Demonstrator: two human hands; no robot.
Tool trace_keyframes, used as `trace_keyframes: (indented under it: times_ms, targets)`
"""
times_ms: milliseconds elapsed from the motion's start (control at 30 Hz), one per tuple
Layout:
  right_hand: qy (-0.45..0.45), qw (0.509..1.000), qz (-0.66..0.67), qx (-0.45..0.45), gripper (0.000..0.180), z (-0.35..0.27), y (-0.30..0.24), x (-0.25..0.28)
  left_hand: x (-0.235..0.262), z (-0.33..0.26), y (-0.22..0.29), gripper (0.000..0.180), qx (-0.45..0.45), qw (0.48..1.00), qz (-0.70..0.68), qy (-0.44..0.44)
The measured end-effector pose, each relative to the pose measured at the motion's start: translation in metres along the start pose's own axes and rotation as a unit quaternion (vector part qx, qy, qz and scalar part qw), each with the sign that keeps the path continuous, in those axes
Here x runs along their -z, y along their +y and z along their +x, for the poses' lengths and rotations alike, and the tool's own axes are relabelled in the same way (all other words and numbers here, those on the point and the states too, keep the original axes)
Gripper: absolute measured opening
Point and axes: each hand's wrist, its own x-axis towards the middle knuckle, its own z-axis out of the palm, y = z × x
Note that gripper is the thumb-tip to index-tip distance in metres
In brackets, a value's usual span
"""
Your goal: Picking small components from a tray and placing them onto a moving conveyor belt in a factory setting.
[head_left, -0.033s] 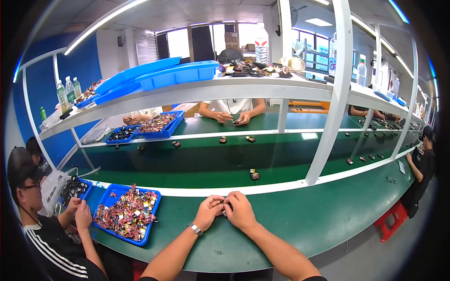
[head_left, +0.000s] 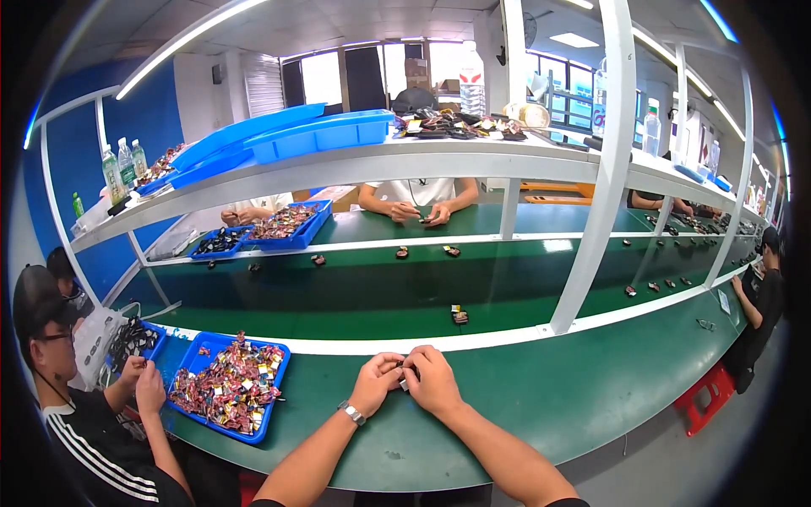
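Observation:
Over the green bench (head_left: 541,397), my left hand (head_left: 377,385) and my right hand (head_left: 432,382) meet, fingertips pinched together. Between them is a small dark piece (head_left: 405,383) with a pale bit at its lower side; fingers cover most of it, and its kind does not show. A metal-banded watch is on my left wrist. Left of my hands stands a blue tray (head_left: 279,372), heaped with small red, yellow and white wired parts (head_left: 228,384).
A co-worker (head_left: 93,406) sits at the left beside a blue tray of black parts (head_left: 135,340). Past the white rail (head_left: 338,345), a few parts (head_left: 459,315) lie on the green belt (head_left: 372,317). A white post (head_left: 591,186) rises at the right. Another person (head_left: 422,198) works opposite.

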Motion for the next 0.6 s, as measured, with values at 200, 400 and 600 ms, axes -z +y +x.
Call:
trace_keyframes:
  times_ms: [200, 400, 600]
  targets:
    - [-0.007, 0.989, 0.083, -0.124, 0.015, -0.002, -0.005, -0.003, -0.002, -0.002, 0.000, 0.018, -0.016, 0.999, 0.028, 0.040]
    - [-0.009, 0.987, 0.095, -0.127, 0.018, -0.005, 0.000, -0.004, -0.003, -0.001, -0.004, 0.019, -0.019, 0.996, 0.075, 0.052]
    - [-0.013, 0.977, 0.133, -0.168, 0.015, 0.004, 0.018, 0.001, -0.001, 0.000, -0.003, 0.029, -0.034, 0.996, 0.077, 0.012]
